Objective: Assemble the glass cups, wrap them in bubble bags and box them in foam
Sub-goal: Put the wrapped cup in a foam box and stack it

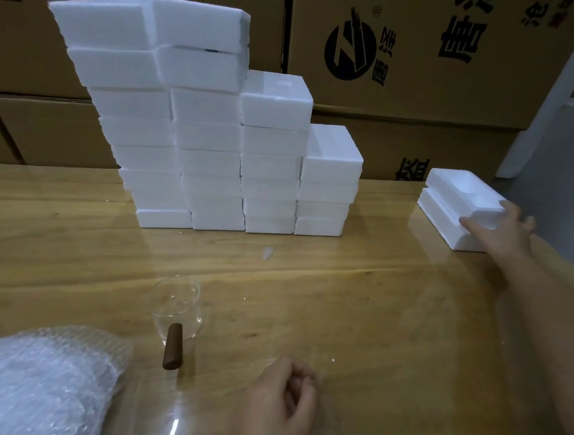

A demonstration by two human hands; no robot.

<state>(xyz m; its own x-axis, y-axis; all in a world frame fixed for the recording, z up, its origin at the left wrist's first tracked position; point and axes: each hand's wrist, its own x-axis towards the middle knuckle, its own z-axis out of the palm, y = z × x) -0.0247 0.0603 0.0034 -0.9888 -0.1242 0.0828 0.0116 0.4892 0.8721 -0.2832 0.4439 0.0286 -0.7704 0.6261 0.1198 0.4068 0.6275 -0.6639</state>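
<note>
A clear glass cup with a brown wooden handle stands on the wooden table, left of centre. A pile of bubble bags lies at the bottom left. At the right edge, two open foam halves are stacked, hollow side up. My right hand reaches out to them, its thumb on the front and its fingers round the near right corner of the top half. My left hand rests on the table near the front edge, fingers loosely curled, holding nothing I can see.
Several tall stacks of closed white foam boxes stand in steps at the back middle of the table. Behind them is a wall of brown cardboard cartons. A small white foam scrap lies in front of the stacks.
</note>
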